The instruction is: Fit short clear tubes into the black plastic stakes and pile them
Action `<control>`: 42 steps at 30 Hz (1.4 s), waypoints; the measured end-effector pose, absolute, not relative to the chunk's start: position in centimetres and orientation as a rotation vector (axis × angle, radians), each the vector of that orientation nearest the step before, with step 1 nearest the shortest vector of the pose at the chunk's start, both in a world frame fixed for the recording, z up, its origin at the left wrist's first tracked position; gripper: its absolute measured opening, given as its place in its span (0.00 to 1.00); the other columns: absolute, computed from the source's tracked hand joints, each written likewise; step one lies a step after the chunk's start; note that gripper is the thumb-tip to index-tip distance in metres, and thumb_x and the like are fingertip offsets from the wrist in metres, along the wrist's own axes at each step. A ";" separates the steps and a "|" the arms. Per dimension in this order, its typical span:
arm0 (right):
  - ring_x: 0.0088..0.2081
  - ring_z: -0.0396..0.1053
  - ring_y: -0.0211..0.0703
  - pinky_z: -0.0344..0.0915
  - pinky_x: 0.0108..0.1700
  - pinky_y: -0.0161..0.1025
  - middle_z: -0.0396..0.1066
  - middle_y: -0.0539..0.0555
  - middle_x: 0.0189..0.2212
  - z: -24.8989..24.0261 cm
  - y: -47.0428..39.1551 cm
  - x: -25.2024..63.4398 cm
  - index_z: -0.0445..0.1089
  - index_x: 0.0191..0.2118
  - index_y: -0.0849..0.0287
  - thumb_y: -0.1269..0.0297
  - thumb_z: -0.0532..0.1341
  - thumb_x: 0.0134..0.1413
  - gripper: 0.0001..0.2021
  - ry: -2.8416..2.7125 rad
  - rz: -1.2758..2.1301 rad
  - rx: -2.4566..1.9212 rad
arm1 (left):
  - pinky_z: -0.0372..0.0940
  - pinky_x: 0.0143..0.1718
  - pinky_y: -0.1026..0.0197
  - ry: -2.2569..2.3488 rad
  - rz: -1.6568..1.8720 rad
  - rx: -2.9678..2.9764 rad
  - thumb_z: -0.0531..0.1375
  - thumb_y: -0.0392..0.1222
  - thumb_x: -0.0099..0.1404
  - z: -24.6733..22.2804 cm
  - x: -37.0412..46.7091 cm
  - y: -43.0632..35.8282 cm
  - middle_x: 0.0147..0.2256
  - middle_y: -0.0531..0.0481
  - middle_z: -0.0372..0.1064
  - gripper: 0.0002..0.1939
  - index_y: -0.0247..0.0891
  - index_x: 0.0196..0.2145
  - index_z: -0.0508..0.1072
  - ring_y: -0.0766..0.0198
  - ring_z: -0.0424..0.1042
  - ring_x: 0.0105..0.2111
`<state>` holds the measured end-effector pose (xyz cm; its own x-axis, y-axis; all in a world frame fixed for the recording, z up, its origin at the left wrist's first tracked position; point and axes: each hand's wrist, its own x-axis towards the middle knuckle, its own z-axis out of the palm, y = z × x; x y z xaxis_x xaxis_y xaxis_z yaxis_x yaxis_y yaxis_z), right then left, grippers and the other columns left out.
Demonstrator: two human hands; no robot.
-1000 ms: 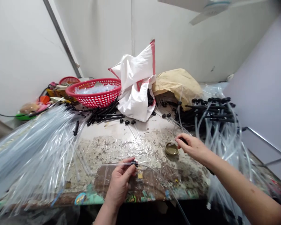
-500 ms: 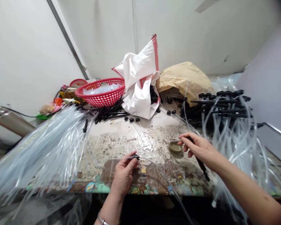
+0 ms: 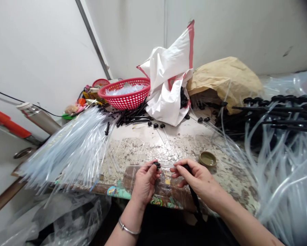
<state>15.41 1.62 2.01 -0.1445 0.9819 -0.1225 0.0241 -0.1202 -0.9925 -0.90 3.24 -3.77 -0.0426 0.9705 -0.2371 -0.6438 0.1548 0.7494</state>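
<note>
My left hand (image 3: 144, 181) pinches a small black plastic fitting (image 3: 157, 165) between thumb and fingers, low over the front of the table. My right hand (image 3: 194, 174) is closed just to its right. Its thumb and forefinger grip the end of a clear plastic tube (image 3: 168, 164), which points at the fitting. Whether tube and fitting touch is too small to tell. A long black rod (image 3: 195, 200) also lies in the right hand and hangs down past the table edge. Behind that hand stands a small olive-brown dish (image 3: 208, 165) with liquid in it.
Clear tubes lie in a big bundle (image 3: 73, 147) at left and a black-capped pile (image 3: 278, 164) at right. A red basket (image 3: 125, 100), a white sack (image 3: 166, 75) and a tan bag (image 3: 225, 75) line the back. Loose black caps (image 3: 155, 125) lie before the sack.
My right hand has moved left from the dish to the fitting, bringing the clear tube and black rod along. My left hand still pinches the fitting. The view has turned left.
</note>
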 end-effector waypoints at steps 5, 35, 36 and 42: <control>0.34 0.71 0.41 0.72 0.30 0.37 0.71 0.55 0.32 1.2 1.9 15.6 0.66 0.36 0.59 0.49 0.59 0.49 0.17 -1.307 1.393 -1.248 | 0.62 0.21 0.71 0.865 1.389 0.477 0.71 0.42 0.43 -3.7 -0.8 3.3 0.26 0.51 0.71 0.18 0.31 0.32 0.76 0.71 0.69 0.22; 0.25 0.69 0.38 0.69 0.28 0.36 0.72 0.52 0.30 0.3 2.8 14.3 0.70 0.34 0.60 0.54 0.61 0.47 0.13 -1.491 1.268 -1.405 | 0.60 0.19 0.74 0.783 1.366 0.431 0.70 0.42 0.45 -4.1 -1.3 3.3 0.24 0.52 0.69 0.17 0.30 0.32 0.76 0.74 0.67 0.21; 0.25 0.69 0.38 0.68 0.28 0.36 0.72 0.52 0.29 0.1 3.1 14.1 0.70 0.33 0.60 0.55 0.62 0.46 0.13 -1.501 1.260 -1.416 | 0.60 0.19 0.74 0.780 1.368 0.428 0.70 0.42 0.45 -4.1 -1.3 3.3 0.24 0.52 0.70 0.17 0.30 0.32 0.76 0.74 0.68 0.21; 0.28 0.69 0.40 0.67 0.31 0.37 0.72 0.52 0.26 -0.3 4.0 13.6 0.70 0.29 0.61 0.57 0.63 0.44 0.12 -1.498 1.230 -1.408 | 0.61 0.19 0.74 0.764 1.366 0.413 0.71 0.41 0.44 -4.2 -1.3 3.3 0.24 0.50 0.70 0.18 0.29 0.32 0.76 0.73 0.68 0.21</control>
<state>13.62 4.00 -0.25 -0.1358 0.9858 -0.0992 0.2892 -0.0564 -0.9556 -1.35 3.31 -4.22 0.0197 0.9690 -0.2461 -0.7169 0.1853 0.6721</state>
